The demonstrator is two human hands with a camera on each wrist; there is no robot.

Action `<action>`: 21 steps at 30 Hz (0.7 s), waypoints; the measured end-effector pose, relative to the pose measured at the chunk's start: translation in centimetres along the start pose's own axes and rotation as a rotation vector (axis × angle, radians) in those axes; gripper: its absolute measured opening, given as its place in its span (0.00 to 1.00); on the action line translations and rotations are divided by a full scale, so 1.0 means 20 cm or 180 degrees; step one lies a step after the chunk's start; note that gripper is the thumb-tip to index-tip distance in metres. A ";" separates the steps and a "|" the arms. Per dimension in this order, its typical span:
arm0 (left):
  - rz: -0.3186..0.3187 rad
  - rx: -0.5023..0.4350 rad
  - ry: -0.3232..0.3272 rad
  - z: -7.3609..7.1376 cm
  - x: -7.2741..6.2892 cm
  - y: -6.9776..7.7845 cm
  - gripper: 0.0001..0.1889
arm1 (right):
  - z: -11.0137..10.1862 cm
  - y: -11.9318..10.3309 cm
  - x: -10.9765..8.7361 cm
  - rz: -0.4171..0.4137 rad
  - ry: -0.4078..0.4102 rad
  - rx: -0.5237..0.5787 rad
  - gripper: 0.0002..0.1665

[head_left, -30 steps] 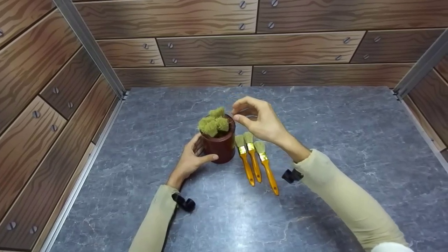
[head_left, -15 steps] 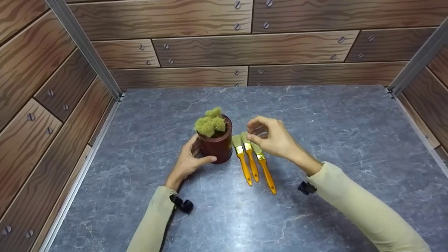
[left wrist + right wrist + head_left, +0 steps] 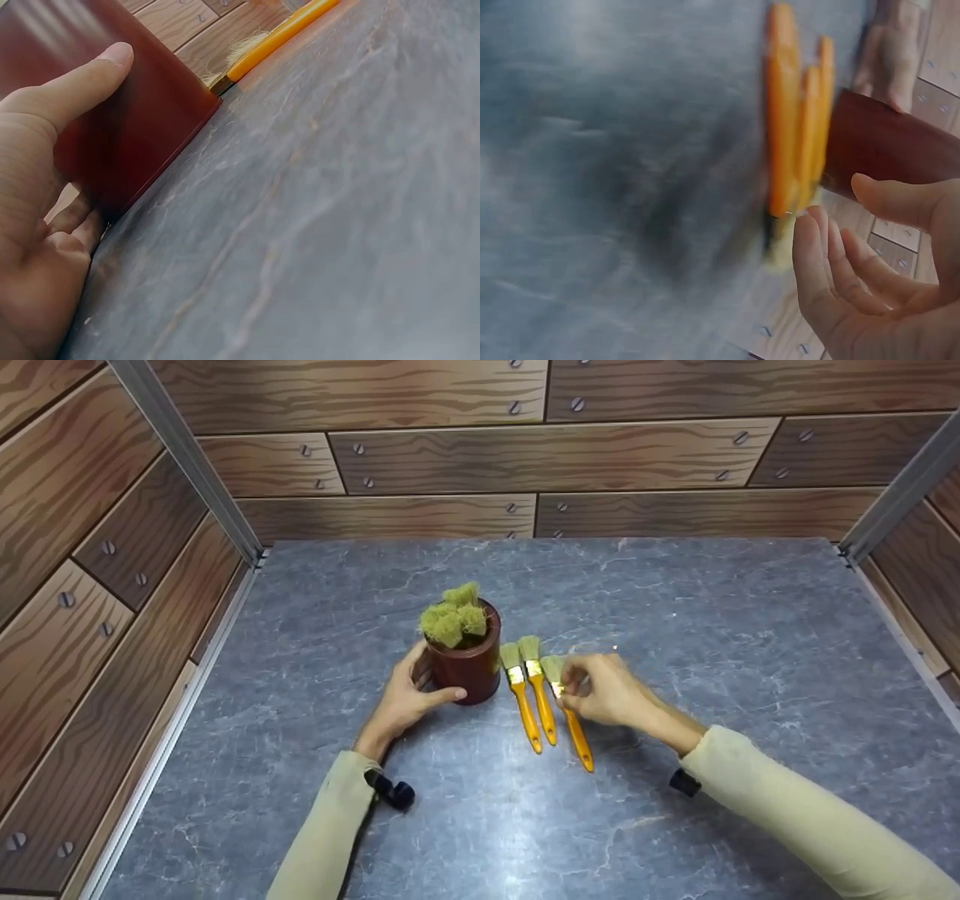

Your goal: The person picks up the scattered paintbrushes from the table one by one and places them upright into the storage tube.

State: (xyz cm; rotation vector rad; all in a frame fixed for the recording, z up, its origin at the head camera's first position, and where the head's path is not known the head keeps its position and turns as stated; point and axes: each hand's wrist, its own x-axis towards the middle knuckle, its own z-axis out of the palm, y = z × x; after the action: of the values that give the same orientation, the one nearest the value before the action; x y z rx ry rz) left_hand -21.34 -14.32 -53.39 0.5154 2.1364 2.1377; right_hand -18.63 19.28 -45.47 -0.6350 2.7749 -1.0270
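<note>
A dark red cylindrical cup point(image 3: 469, 671) stands upright on the table, with several yellow-green bristly tufts point(image 3: 452, 620) rising from its mouth; whatever carries them is hidden inside. My left hand point(image 3: 401, 694) holds the cup low on its left side, thumb across the front and fingers behind. Three paintbrushes with orange handles lie right of the cup: a left one point(image 3: 525, 709), a middle one point(image 3: 543, 697) and a right one point(image 3: 579, 744). Over the right paintbrush hovers my right hand point(image 3: 611, 690), its fingers loosely bent; in the right wrist view thumb and fingers are apart, holding nothing.
The grey marbled table point(image 3: 375, 840) meets a wood-patterned back wall point(image 3: 450, 461). Another wood-patterned wall point(image 3: 112, 607) and a metal post point(image 3: 187, 457) bound the left side. Black wrist cameras sit on both sleeves.
My right hand has moved from the cup's rim towards me and to the right, down to the right paintbrush. The left hand keeps its hold on the cup.
</note>
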 end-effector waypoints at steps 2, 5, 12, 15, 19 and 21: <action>0.0006 -0.0001 0.0000 0.00 0.00 0.00 0.50 | 0.01 0.01 -0.02 0.0062 -0.0062 -0.0067 0.11; -0.0004 0.0017 0.0009 0.00 0.01 0.01 0.50 | 0.02 0.02 -0.04 0.0176 -0.0142 -0.0121 0.14; -0.0043 0.0020 0.0010 -0.01 0.00 0.01 0.52 | 0.04 0.03 -0.05 0.0356 -0.0264 -0.0047 0.16; -0.0032 0.0017 0.0026 -0.01 0.00 0.00 0.51 | 0.04 0.04 -0.05 0.0423 -0.0286 -0.0002 0.17; -0.0019 -0.0005 0.0026 0.00 0.00 -0.01 0.51 | 0.04 0.04 -0.05 0.0594 -0.0348 0.0152 0.17; -0.0028 -0.0003 0.0024 0.00 0.00 -0.01 0.51 | 0.05 0.05 -0.05 0.0682 -0.0358 0.0226 0.18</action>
State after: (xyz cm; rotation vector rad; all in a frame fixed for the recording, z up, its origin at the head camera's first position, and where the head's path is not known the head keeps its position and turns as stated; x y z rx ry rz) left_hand -21.35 -14.38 -53.57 0.4976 2.1374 2.1395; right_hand -17.76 19.82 -46.89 -0.3642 2.6265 -1.0060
